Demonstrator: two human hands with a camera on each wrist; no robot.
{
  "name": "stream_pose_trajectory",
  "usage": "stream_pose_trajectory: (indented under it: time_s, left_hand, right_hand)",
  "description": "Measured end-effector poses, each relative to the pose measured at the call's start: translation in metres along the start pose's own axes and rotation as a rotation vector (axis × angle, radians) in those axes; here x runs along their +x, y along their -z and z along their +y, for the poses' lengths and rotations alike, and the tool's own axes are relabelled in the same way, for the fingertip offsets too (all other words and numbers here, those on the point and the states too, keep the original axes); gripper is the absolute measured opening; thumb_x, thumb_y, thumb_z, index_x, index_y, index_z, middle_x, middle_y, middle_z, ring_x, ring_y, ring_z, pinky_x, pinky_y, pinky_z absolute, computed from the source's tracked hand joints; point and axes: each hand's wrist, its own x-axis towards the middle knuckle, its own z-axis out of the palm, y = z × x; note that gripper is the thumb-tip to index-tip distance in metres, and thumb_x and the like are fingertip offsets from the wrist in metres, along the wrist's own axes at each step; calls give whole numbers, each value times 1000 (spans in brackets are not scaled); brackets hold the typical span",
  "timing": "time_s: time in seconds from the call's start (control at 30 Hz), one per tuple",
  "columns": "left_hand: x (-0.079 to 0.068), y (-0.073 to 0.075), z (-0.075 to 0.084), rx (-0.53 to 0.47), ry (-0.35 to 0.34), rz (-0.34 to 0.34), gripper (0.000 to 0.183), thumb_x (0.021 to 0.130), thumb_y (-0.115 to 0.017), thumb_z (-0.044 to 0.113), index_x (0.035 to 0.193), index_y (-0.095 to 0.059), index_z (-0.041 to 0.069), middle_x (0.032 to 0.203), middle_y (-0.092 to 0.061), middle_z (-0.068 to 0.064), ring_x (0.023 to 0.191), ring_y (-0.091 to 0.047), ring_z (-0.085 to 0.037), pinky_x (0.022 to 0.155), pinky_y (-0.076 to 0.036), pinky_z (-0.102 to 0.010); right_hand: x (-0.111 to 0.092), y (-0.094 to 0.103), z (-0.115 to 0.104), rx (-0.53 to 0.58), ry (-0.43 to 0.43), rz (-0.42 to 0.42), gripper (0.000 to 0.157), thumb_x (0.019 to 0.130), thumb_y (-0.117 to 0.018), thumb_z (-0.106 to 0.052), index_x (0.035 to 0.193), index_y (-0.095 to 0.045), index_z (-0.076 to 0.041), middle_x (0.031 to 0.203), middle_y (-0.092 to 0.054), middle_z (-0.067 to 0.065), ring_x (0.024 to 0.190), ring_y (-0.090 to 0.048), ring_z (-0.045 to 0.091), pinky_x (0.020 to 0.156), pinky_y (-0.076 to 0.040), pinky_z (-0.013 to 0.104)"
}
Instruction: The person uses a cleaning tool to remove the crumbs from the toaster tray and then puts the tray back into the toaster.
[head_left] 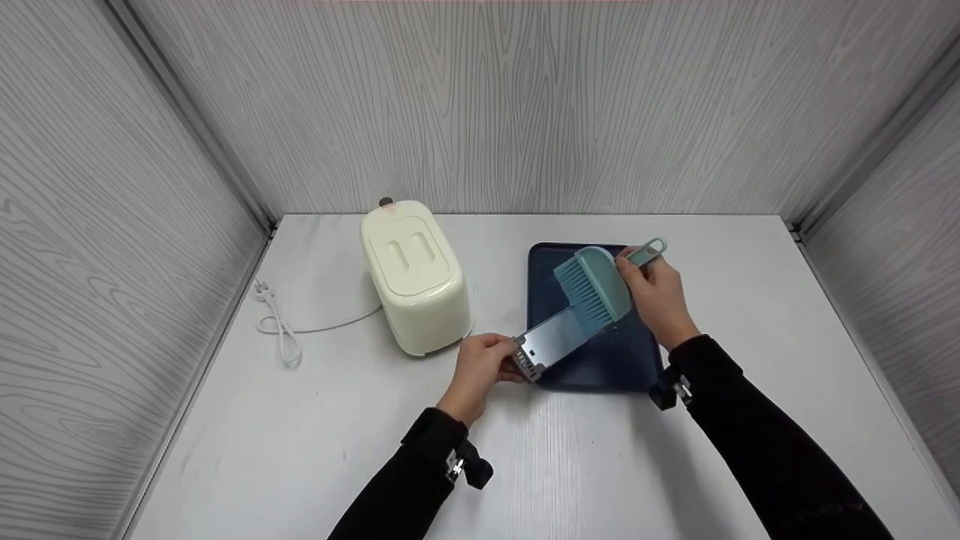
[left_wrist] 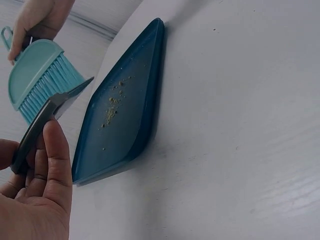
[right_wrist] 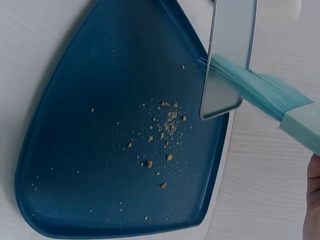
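Note:
My left hand (head_left: 478,369) pinches the end of a flat metal crumb tray (head_left: 555,340), thumb on one side and fingers on the other. In my right hand (head_left: 660,298) is the handle of a teal hand brush (head_left: 609,276). Its bristles (right_wrist: 267,92) rest across the far part of the crumb tray. Both are held above a dark blue serving tray (head_left: 645,367) lying on the table. Brownish crumbs (right_wrist: 170,127) of various sizes are scattered on the serving tray, thickest beneath the metal tray's far end.
A cream toaster (head_left: 416,262) with a lid on top stands left of the serving tray. Its white cord and plug (head_left: 281,322) lie on the table further left. Grey wood-patterned panels (head_left: 525,105) enclose the back and both sides.

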Motion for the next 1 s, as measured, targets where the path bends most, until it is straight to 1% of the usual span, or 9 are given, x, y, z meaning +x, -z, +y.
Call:
stream_pose_trajectory:
  time_s: [0.17,0.27,0.4,0.57,0.73,0.8,0.87,0.93,1.0]
  left_hand:
    - [-1,0,0,-1,1,1,21,96,-62,6,105,-68,-12,86,-74,-16,65,-70,-17,62,-62,-32]
    - [-1,0,0,2,-1,-2,21,96,-62,6,106,-68,-12,87,-74,-17,65,-70,-17,62,-62,-32]
    - [-2,0,0,3,1,-1,21,96,-61,6,106,-68,-12,88,-74,-17,66,-70,-18,62,-62,-32]
    - [-1,0,-2,6,-6,10,22,96,-60,5,106,-67,-13,87,-74,-19,65,-70,-19,62,-63,-34]
    - [0,1,-3,-8,-16,19,22,94,-61,5,105,-68,-13,83,-74,-16,63,-70,-18,62,-63,-34]
    - [-1,1,-2,-13,-20,17,21,93,-61,4,104,-68,-12,81,-73,-15,62,-70,-17,62,-63,-34]
    - [-1,1,-2,-19,-24,16,21,92,-61,4,103,-69,-12,79,-73,-14,62,-70,-17,62,-63,-34]
    - [0,1,-3,-28,-25,14,20,92,-61,3,103,-68,-13,78,-73,-14,61,-69,-17,61,-63,-34]
    - [0,1,-3,-35,-24,14,20,92,-61,2,103,-68,-13,78,-73,-13,60,-69,-17,61,-63,-34]
  right_hand:
    - [-1,4,4,-31,-11,36,45,109,-48,-44,134,-56,-7,111,-61,13,97,-56,20,80,-46,32]
    - [-1,6,6,-59,-3,57,45,110,-46,-42,134,-56,-6,110,-60,15,96,-54,22,81,-43,34]
    - [-1,6,8,-75,5,80,45,110,-46,-42,135,-56,-6,118,-63,16,104,-59,23,86,-45,35]
    - [0,5,9,-84,20,117,44,110,-47,-42,133,-57,-5,121,-66,18,108,-63,27,87,-49,40]
    - [-1,2,8,-60,57,150,44,110,-48,-41,132,-57,-5,125,-66,17,118,-65,29,96,-54,45]
    - [-2,1,6,-41,73,147,44,110,-48,-42,133,-56,-5,126,-65,16,118,-65,28,97,-55,43]
    - [-4,0,3,-25,79,140,46,109,-47,-44,134,-55,-6,125,-65,15,115,-65,24,95,-55,38]
    - [-5,-2,-1,19,68,128,47,109,-47,-45,135,-54,-5,124,-64,13,112,-64,20,91,-54,33]
    - [-7,-3,-6,86,49,104,48,109,-48,-44,136,-53,-4,124,-62,12,110,-63,18,89,-53,29]
